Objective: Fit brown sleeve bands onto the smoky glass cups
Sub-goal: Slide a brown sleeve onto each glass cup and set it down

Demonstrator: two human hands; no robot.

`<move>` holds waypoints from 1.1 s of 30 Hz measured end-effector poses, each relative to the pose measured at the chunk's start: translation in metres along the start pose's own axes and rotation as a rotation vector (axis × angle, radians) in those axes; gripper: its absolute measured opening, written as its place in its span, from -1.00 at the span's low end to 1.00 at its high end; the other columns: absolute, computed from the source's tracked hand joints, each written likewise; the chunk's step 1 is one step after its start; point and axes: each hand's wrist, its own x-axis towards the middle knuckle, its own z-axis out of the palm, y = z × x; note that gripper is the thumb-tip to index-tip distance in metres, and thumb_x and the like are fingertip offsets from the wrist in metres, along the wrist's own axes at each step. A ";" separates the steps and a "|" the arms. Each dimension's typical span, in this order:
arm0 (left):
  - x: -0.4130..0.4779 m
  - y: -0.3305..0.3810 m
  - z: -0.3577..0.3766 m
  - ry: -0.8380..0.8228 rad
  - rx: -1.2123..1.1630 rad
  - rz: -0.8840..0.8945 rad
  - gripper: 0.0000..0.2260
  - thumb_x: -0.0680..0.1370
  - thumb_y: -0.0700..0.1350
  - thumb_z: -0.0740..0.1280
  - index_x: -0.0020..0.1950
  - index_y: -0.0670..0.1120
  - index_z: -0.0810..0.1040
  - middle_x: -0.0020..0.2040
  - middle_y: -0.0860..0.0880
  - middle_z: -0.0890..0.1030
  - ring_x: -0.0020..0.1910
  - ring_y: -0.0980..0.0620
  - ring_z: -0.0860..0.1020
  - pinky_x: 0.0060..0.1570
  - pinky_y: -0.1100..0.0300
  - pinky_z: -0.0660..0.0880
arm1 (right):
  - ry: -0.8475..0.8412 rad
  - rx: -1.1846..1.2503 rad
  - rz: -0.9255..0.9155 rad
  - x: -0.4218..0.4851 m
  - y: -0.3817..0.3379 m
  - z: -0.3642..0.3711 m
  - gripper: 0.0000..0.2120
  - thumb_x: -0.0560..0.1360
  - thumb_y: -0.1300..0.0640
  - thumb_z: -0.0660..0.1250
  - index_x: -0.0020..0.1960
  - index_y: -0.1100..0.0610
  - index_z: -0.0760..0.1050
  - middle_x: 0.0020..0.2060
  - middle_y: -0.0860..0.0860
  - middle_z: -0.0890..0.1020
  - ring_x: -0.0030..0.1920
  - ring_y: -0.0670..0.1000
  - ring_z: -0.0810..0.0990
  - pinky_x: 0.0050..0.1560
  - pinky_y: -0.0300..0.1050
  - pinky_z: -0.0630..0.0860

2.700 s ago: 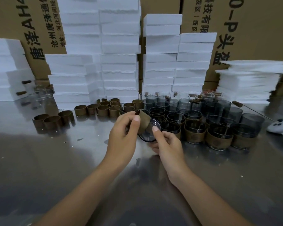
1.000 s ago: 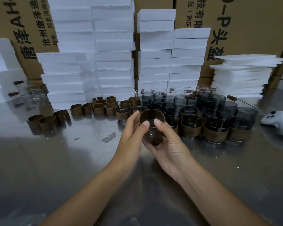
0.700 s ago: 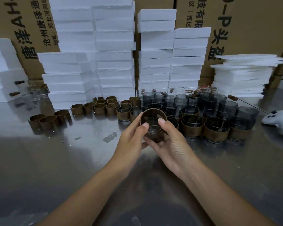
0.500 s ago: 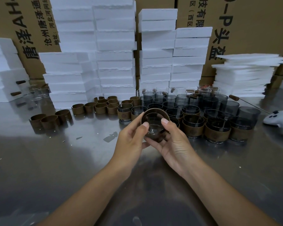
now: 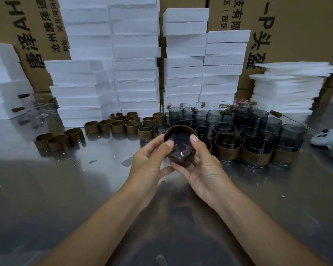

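Head view: left hand [image 5: 148, 166] and right hand [image 5: 203, 169] grip one banded cup [image 5: 181, 150].

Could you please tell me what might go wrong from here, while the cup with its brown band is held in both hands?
1. The left hand and right hand hold the glass cup tilted above the metal table. A slip while pressing on the brown band could drop and crack it.
2. The finished cups stand packed together just behind the hands, so a jolt might knock them together.
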 end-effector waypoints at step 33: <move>0.010 -0.001 -0.016 -0.157 0.019 -0.037 -0.13 -0.05 0.26 0.62 0.13 -0.13 0.50 -0.17 0.02 0.68 -0.26 0.16 0.60 -0.24 0.30 0.52 | 0.039 0.117 0.160 -0.002 -0.004 0.003 -0.73 0.56 -0.03 0.23 -0.04 0.16 0.56 -0.25 0.02 0.68 -0.17 -0.02 0.57 -0.37 -0.24 0.55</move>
